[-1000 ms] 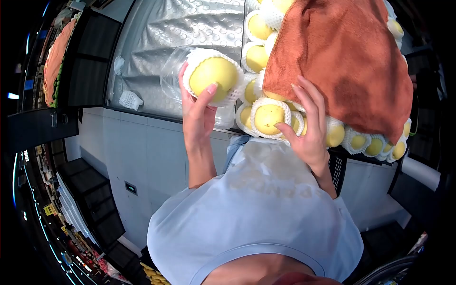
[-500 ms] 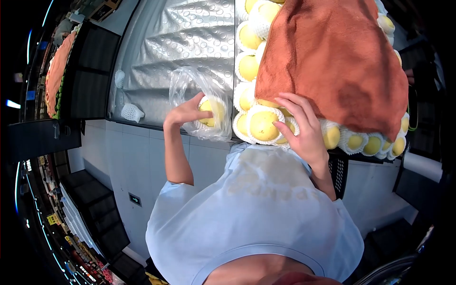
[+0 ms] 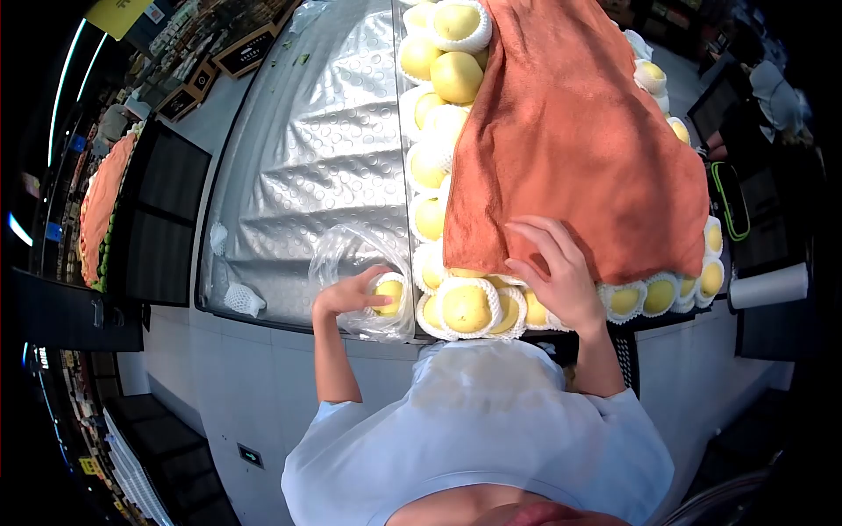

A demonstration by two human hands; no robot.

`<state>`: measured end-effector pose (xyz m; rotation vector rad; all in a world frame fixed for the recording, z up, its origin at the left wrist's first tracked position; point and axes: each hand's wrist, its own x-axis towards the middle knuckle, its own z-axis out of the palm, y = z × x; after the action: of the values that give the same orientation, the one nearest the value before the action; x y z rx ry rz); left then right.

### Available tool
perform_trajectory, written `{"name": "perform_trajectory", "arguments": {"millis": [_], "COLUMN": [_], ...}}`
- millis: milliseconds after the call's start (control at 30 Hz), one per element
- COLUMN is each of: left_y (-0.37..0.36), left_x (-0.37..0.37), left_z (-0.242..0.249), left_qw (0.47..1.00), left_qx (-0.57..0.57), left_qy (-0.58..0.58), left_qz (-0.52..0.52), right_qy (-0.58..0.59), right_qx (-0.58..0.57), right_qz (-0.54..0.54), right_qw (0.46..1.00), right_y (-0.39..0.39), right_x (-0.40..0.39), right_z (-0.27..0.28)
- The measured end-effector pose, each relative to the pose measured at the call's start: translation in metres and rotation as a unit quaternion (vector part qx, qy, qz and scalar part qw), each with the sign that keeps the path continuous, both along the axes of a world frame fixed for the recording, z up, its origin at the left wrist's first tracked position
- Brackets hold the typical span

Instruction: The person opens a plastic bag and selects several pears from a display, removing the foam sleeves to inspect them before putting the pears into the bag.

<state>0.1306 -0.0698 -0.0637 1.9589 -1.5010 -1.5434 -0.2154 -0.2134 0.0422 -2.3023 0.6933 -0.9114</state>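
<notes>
My left hand (image 3: 344,296) is closed around a yellow pear (image 3: 388,296) in a white foam net, which sits in a clear plastic bag (image 3: 338,250) at the front of the silver tray. My right hand (image 3: 566,285) is open, thumb and fingers apart with nothing between them, at the lower edge of an orange cloth (image 3: 579,158). Just left of it, another yellow pear (image 3: 467,309) in a foam net lies on top of the front row. Several netted pears show around the cloth's edges; the cloth hides what lies under it.
The silver bubble-textured liner (image 3: 342,149) covers the left half of the stand. An empty foam net (image 3: 243,300) lies near its front left corner. A white roll (image 3: 769,287) is at the right side. Further back on the right, a person (image 3: 754,105) is partly visible.
The view has tilted up, so the stand appears lower and more of its far end shows. My right hand has moved from the front pears onto the cloth's edge. My left hand still holds the bagged pear.
</notes>
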Motion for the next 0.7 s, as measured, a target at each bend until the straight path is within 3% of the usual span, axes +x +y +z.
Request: {"name": "perform_trajectory", "arguments": {"millis": [167, 333, 467, 533, 667, 700], "left_y": [0.011, 0.026, 0.03, 0.035, 0.04, 0.04], "left_x": [0.005, 0.006, -0.013, -0.017, -0.034, -0.037], "left_z": [-0.013, -0.028, -0.009, -0.026, -0.021, -0.018], "left_qw": [0.996, 0.987, 0.984, 0.977, 0.956, 0.946], "left_qx": [0.016, -0.076, -0.045, -0.102, -0.178, -0.199], "left_qy": [0.082, 0.02, -0.04, -0.095, -0.163, -0.178], "left_qz": [0.039, 0.142, 0.168, 0.162, 0.169, 0.186], "right_qy": [0.008, 0.004, 0.029, 0.087, 0.098, 0.194], "right_qx": [-0.075, -0.154, -0.257, -0.217, -0.164, -0.126], "right_qz": [-0.015, -0.068, -0.09, -0.141, -0.139, -0.157], "right_qw": [0.997, 0.986, 0.962, 0.962, 0.972, 0.96], "right_y": [-0.053, -0.131, -0.208, -0.251, -0.267, -0.259], "right_x": [0.003, 0.043, 0.097, 0.135, 0.187, 0.195], "right_z": [0.034, 0.063, 0.067, 0.061, 0.069, 0.078]}}
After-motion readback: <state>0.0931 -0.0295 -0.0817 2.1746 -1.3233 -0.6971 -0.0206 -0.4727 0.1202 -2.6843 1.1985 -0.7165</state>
